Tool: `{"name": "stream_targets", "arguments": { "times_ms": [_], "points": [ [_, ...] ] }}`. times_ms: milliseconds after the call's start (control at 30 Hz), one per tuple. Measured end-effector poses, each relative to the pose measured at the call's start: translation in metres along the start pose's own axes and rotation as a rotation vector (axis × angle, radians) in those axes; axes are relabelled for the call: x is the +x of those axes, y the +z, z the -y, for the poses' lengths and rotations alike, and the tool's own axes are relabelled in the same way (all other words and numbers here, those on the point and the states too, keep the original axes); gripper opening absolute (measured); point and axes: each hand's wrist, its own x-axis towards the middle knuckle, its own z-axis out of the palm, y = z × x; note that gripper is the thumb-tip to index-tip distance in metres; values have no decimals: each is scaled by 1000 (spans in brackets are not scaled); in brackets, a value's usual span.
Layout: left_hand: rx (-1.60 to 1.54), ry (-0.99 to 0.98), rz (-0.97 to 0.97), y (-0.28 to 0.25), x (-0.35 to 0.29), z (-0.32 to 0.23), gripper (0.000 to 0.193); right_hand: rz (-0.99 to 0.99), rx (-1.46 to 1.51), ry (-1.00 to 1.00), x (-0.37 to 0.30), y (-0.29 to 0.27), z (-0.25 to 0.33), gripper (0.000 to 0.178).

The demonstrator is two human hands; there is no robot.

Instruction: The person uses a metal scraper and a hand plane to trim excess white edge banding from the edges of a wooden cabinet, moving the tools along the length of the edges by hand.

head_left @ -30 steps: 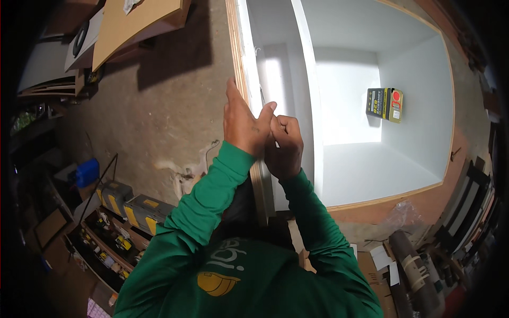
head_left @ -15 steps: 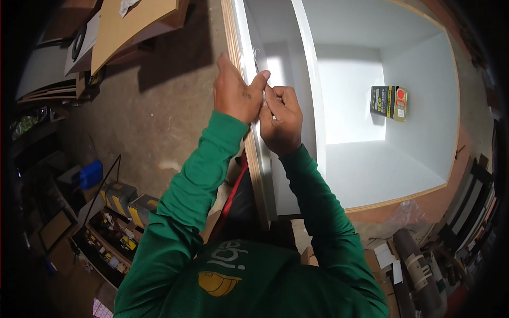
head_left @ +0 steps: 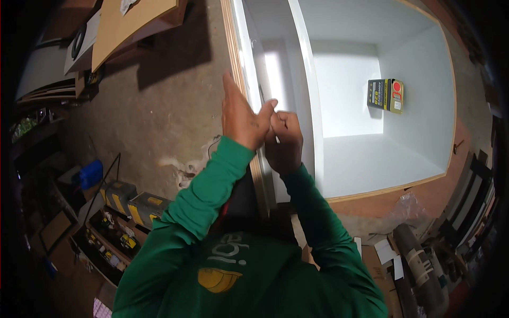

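Observation:
My left hand [head_left: 244, 121] lies along the plywood edge [head_left: 238, 53] of a white cabinet [head_left: 347, 169]. Its fingers are stretched out together, and the thumb reaches over the inner side, close to my right hand. Just right of it, over the narrow section, my right hand [head_left: 286, 140] is closed. A small white bit shows between its fingers; what it is I cannot make out. A thin pale curl [head_left: 253, 42] sticks up farther along the edge. Inside the wide compartment stands a black, yellow and gold can [head_left: 386, 95].
A white divider [head_left: 310, 79] separates the narrow section from the wide one. Tan boards [head_left: 132, 32] are stacked at far left. Grey-and-yellow cases [head_left: 140, 209] and a tool tray [head_left: 108, 238] sit at lower left, a blue container [head_left: 91, 174] behind them. A grey roll [head_left: 419, 267] lies lower right.
Both hands have slid nearer to me along the cabinet edge. The right hand's fingers have curled in more. A pale mottled shape has come into sight on the floor beside my left forearm.

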Motion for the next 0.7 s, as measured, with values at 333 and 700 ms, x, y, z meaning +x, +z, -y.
{"name": "stream_targets", "arguments": {
  "times_ms": [333,700],
  "points": [
    [-212,-235,86,-12,-70,-21,93,1,105,96,-73,-22,20,46],
    [-131,-7,19,-5,-37,5,65,-40,22,36,-36,-2,11,34]
  ]
}}
